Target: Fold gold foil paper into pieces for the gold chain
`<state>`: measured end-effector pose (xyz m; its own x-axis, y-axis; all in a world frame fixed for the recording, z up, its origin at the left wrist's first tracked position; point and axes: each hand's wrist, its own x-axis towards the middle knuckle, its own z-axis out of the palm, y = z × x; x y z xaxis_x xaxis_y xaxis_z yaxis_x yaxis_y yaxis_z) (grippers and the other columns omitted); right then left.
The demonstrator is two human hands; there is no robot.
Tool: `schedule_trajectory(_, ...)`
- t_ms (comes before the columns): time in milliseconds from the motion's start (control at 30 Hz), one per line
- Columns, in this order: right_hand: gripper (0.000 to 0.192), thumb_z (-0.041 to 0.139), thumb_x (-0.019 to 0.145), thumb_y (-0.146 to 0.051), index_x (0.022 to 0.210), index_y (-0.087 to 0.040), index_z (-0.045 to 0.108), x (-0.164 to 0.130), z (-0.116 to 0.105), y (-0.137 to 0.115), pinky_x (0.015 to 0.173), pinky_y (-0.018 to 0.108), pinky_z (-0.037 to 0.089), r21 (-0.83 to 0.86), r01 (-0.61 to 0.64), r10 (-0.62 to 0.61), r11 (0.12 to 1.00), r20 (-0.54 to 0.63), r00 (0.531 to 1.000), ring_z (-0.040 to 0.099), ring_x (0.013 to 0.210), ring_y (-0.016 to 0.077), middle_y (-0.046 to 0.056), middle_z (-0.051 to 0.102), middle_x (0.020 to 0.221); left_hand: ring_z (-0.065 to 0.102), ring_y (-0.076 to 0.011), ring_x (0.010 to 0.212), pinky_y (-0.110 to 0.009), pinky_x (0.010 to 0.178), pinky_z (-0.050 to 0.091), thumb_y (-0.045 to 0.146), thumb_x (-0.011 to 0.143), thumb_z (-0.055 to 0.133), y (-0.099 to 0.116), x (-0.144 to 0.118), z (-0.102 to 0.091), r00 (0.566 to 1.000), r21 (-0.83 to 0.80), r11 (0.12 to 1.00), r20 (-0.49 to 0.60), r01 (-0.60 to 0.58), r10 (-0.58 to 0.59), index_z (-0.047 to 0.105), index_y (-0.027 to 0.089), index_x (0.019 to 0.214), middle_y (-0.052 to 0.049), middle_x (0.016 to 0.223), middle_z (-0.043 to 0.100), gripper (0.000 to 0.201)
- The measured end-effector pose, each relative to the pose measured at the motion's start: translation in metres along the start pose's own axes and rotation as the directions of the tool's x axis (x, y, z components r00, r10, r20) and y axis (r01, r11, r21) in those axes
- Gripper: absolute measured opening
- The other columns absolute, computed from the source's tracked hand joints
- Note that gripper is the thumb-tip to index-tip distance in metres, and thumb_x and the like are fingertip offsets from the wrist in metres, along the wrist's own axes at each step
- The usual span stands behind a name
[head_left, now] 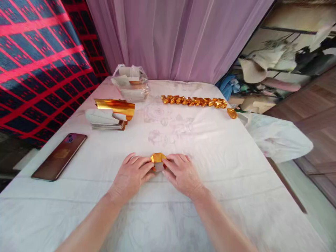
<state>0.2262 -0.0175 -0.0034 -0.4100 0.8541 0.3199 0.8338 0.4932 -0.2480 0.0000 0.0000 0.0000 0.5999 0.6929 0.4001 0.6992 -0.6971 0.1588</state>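
A small folded piece of gold foil paper (158, 158) is held at the table's middle, gold on its far side and dull grey on its near side. My left hand (132, 171) pinches its left end between thumb and fingers. At the opposite end, the thumb and fingers of my right hand (182, 173) grip it the same way. Both wrists rest low over the cloth. Farther back runs a row of folded gold foil pieces (194, 101), packed side by side, with one loose folded piece (232, 113) just off its right end.
A curled gold foil sheet (118, 107) lies behind a stack of pale paper sheets (105, 120) at left. Behind them stands a clear plastic bag (131, 84) with papers inside. A phone (60, 156) lies on the white tablecloth (215, 140). A white plastic bag (280, 136) hangs beyond the right edge.
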Motion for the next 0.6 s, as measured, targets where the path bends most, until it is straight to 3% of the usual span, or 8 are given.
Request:
schedule_trajectory(233, 0.021, 0.062, 0.092, -0.030, 0.110, -0.022, 0.069, 0.000, 0.004, 0.003, 0.079, 0.037, 0.038, -0.007, 0.015, -0.016, 1.000, -0.027, 1.000, 0.058, 0.094, 0.0209, 0.005, 0.068, 0.107, 0.066, -0.0176, 0.087, -0.042, 0.102, 0.036, 0.018, 0.094, 0.057, 0.007, 0.002, 0.001, 0.997, 0.043, 0.996, -0.020, 0.075, -0.074, 0.064, 0.023, 0.097, 0.001, 0.101, 0.074, 0.009)
schedule_trajectory(600, 0.015, 0.058, 0.095, -0.021, 0.101, -0.024, 0.072, -0.002, 0.010, 0.011, 0.079, 0.034, 0.041, 0.101, 0.014, 0.000, 0.995, -0.142, 0.990, 0.061, 0.090, 0.0187, 0.002, 0.072, 0.100, 0.066, -0.0171, 0.084, -0.041, 0.100, 0.038, 0.019, 0.096, 0.055, 0.007, 0.002, 0.000, 0.994, 0.017, 0.995, -0.037, 0.099, -0.099, 0.065, 0.023, 0.096, 0.002, 0.094, 0.075, 0.010)
